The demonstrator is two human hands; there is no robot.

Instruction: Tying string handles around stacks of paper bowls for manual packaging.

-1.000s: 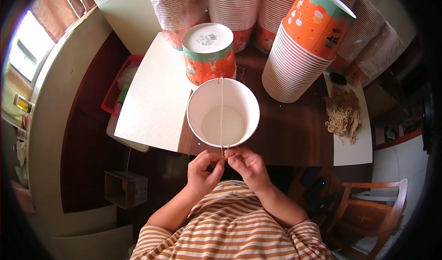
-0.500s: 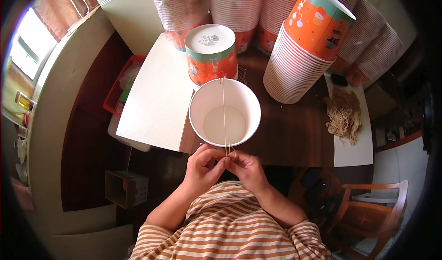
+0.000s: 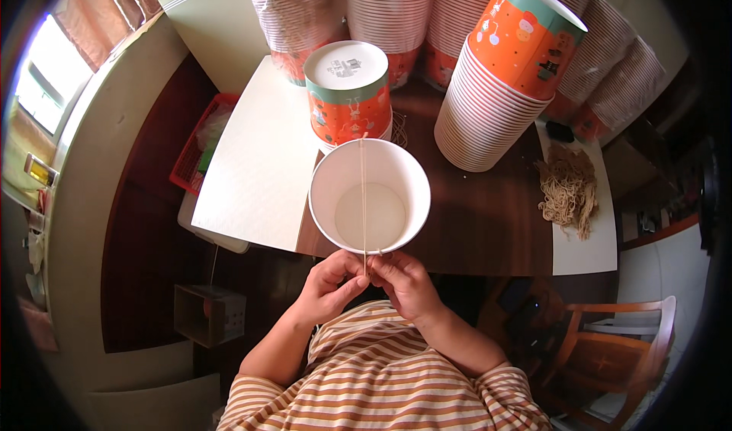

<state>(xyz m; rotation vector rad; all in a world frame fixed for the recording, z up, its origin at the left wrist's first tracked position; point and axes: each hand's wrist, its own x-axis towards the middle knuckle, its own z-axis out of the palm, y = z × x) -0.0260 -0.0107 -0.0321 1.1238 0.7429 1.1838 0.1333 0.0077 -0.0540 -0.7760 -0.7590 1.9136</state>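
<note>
A white-lined paper bucket (image 3: 404, 194) stands at the table's near edge with its mouth facing me. Across its mouth runs a thin beige string (image 3: 364, 194), from the far rim to the near rim. My left hand (image 3: 333, 282) pinches the string just below the near rim. Close beside it, my right hand (image 3: 404, 282) is closed at the same rim, fingertips by the string's end; what exactly they grip is partly hidden. Touching or nearly touching the bucket's far side is an upside-down orange and green paper bucket (image 3: 349, 114).
A tall stack of nested buckets (image 3: 488, 114) stands at the right, with more wrapped stacks (image 3: 389, 11) behind. A bundle of loose beige string (image 3: 568, 191) lies on the table's right side. A wooden chair (image 3: 610, 355) and a cardboard box (image 3: 210, 314) are below table level.
The open bucket has shifted slightly toward me and to the left. Both hands have moved a little lower, and the string across the mouth now looks doubled.
</note>
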